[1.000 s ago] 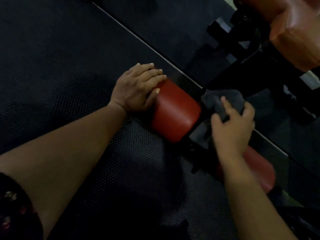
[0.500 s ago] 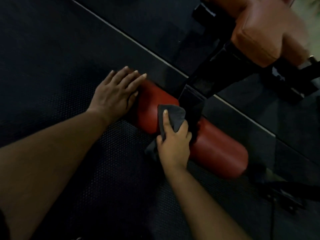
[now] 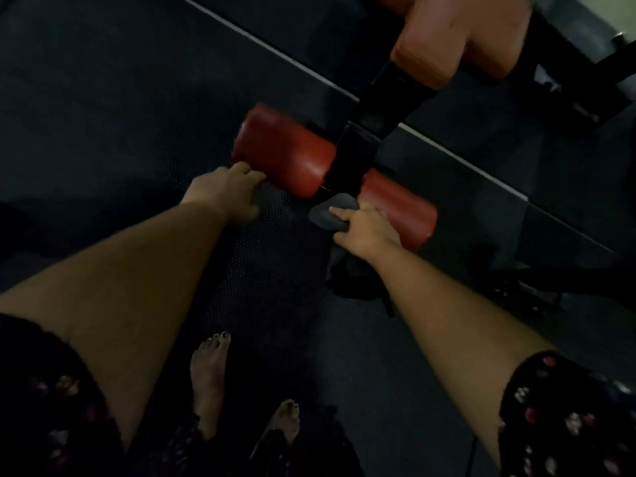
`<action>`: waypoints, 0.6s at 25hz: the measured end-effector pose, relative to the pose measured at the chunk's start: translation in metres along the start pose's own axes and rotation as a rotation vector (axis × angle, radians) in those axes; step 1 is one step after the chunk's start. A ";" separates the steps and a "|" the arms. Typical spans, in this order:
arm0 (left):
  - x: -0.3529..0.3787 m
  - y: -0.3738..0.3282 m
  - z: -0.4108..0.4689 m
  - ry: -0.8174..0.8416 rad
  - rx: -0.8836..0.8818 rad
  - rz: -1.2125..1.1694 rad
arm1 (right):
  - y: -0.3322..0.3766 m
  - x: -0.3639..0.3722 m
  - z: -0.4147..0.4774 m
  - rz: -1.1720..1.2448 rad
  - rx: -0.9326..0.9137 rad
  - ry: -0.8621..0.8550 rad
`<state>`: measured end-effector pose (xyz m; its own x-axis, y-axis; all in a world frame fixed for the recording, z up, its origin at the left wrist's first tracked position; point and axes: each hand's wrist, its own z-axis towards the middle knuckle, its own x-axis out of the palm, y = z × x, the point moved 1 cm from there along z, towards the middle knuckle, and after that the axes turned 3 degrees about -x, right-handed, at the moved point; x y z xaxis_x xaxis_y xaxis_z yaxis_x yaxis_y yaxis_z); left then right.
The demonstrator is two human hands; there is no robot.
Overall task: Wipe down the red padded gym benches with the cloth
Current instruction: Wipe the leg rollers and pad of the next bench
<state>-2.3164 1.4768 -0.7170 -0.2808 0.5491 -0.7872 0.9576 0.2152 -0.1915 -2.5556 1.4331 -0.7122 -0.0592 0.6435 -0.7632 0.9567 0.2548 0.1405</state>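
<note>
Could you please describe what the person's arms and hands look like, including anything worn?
Both forearms are bare. The left sleeve and right sleeve are short, dark fabric with a small pink and white floral print. The left hand and right hand are ungloved; no watch, bracelet or ring shows in this dim view.

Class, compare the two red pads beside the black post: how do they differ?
The left hand holds the left pad bare-handed; the right hand holds a grey cloth against the right pad. The left pad lies farther away than the right pad. Both are red.
</note>
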 end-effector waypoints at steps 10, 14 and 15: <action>-0.079 -0.052 -0.201 -0.018 -0.144 -0.076 | 0.034 -0.127 -0.172 0.124 -0.107 -0.097; -0.125 -0.078 -0.250 -0.090 -0.120 -0.042 | 0.038 -0.173 -0.235 0.107 -0.130 -0.126; -0.140 -0.087 -0.259 -0.115 -0.108 -0.039 | 0.037 -0.180 -0.251 0.106 -0.116 -0.140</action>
<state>-2.3770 1.5909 -0.4384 -0.3024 0.4441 -0.8434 0.9320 0.3232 -0.1639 -2.5813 1.5075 -0.4112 0.0882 0.5669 -0.8191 0.9157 0.2775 0.2906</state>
